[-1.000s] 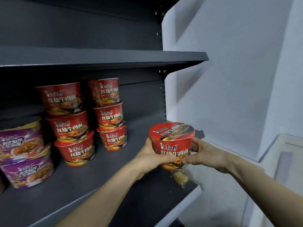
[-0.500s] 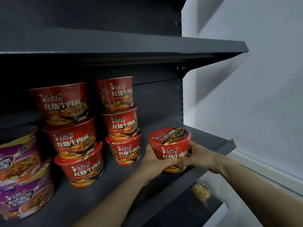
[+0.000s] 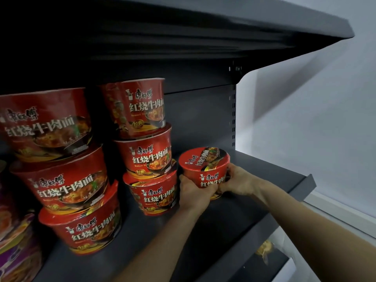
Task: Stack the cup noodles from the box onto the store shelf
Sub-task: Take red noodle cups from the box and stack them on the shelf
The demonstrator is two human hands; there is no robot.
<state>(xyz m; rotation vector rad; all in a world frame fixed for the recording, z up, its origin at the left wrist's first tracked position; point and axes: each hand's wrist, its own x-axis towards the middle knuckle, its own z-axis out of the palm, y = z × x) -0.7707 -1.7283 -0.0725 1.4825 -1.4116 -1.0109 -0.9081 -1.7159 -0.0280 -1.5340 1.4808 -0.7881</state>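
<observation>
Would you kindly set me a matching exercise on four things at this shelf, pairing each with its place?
Things:
1. held cup
2. purple cups
3. packet
4. nearer red stack

Places:
A. at the far left of the shelf
B. on the lower shelf
C. between the left hand and the right hand
D. just left of the farther red stack

Pairs: 1-C, 2-A, 3-B, 4-D.
</observation>
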